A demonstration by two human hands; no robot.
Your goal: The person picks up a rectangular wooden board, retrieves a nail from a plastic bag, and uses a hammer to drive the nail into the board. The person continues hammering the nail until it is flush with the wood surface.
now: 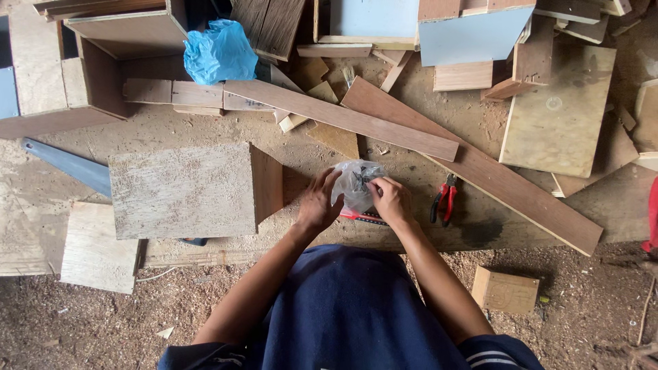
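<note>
**Both hands on clear plastic bag at bench edge**

Left hand (318,203) and right hand (391,199) both pinch a small clear plastic bag (355,183), fingers closed on the film, held just above the workbench (439,233). Red-handled pliers (444,199) lie just right. Wooden box (195,190) sits left; saw blade (68,164) beyond it; blue bag (219,51) at the back.

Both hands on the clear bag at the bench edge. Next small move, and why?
Probably spread the mouth of the clear plastic bag: left hand and right hand both pinch its bunched top, and dark small contents sit inside, out of reach until it opens.
</note>
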